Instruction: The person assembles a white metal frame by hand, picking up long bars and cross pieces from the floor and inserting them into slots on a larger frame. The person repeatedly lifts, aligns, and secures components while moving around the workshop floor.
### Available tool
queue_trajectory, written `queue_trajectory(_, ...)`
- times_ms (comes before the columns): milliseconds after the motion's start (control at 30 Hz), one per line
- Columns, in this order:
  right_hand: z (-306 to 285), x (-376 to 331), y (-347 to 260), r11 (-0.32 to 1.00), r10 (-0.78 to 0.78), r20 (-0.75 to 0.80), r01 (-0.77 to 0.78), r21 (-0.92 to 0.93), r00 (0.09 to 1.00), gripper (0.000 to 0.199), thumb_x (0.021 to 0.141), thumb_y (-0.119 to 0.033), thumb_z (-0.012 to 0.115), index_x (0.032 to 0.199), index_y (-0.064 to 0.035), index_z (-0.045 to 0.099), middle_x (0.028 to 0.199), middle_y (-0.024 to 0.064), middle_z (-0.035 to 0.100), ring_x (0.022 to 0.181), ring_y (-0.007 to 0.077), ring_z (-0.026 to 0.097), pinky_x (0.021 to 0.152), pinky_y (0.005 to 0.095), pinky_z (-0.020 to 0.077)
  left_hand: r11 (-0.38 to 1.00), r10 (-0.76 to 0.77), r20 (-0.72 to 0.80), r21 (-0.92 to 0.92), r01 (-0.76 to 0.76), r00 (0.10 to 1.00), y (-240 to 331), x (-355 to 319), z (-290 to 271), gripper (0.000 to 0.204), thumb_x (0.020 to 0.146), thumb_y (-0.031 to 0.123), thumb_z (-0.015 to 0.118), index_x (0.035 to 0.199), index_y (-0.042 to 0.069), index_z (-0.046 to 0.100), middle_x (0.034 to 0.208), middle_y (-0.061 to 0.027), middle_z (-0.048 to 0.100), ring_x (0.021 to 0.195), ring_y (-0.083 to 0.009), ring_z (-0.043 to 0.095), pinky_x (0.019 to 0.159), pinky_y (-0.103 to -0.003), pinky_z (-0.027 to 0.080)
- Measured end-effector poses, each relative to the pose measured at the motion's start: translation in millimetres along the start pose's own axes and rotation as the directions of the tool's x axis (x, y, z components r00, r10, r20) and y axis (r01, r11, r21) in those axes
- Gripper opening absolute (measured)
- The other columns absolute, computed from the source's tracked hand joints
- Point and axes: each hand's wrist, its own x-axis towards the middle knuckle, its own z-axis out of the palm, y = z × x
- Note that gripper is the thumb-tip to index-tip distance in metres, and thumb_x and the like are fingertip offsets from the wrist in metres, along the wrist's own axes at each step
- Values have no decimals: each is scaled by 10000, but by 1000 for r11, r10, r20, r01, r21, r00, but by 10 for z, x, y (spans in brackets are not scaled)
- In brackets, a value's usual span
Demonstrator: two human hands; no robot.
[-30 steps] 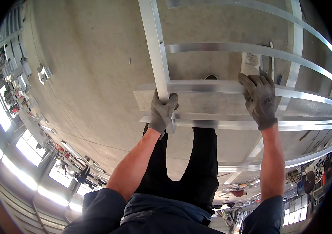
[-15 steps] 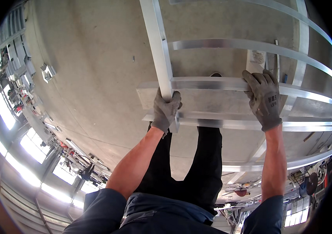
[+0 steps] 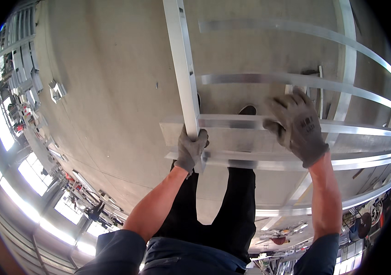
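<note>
The left hand (image 3: 191,149), in a grey work glove, is wrapped around a square metal tube (image 3: 180,59) near its lower end, its fingers curled closed on the left side and the thumb pressed along the right. The tube runs up and slightly leftward from that grip to the upper edge of the view, with small slots showing in its narrow right face.

The right hand (image 3: 298,128), gloved alike and blurred, is over the near aluminium crossbar (image 3: 237,121). Its fingers are loosely bent and partly spread, the thumb well apart from them, with no grip on the bar — whether the palm or a fingertip touches it, I cannot tell.

The near crossbar's left end meets the tube just above the left hand and stretches off to the right. A lower crossbar (image 3: 273,161) lies nearer the person's body, and a pale flat beam (image 3: 170,134) shows between the two. Farther out, a third crossbar (image 3: 246,79) and a fourth crossbar (image 3: 292,26) reach rightward, their left ends a little short of the tube. A long pale bar (image 3: 346,59) passes beneath these on the right.

Below is the concrete floor (image 3: 108,91) — a dark shoe (image 3: 248,110) peeks out beyond the near crossbar, and a small metal offcut (image 3: 57,90) lies well to the left, near stacked metal profiles (image 3: 23,68).
</note>
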Motion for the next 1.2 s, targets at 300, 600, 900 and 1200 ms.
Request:
queue_trajectory(300,637,1138,-24,973,54,342,27,-229,938,283,896,-257,665,1127,-104,609,1085,91,695,1047,251,668,930,387,483,946,226,116,209,-246,967,460,71,-18,739,899,126,675,1495,-42,273,1085,-115,593,862,-151,612,732,-295,540)
queue_trajectory(600,321,1001,465,988,111,79,-101,-121,991,84,862,-127,646,945,-128,659,902,92,701,927,281,694,829,420,512,936,88,168,323,-139,982,1478,695,380,638,865,74,663,1419,-18,361,1045,-113,607,854,-173,599,690,-313,514)
queue_trajectory(900,89,776,371,977,142,-38,-146,-153,989,87,805,-95,675,869,-135,631,863,77,691,912,283,685,846,420,480,988,154,268,-74,-139,951,1378,720,418,661,838,-30,600,1462,-31,382,1319,-187,562,1091,-255,649,808,-332,557)
queue_trajectory(1200,942,954,371,995,85,40,-87,48,996,106,811,-140,673,908,-117,639,889,90,689,895,273,685,834,397,493,978,178,201,69,-196,963,1336,750,424,620,801,41,766,1341,27,462,1155,-86,603,887,-154,615,691,-312,527)
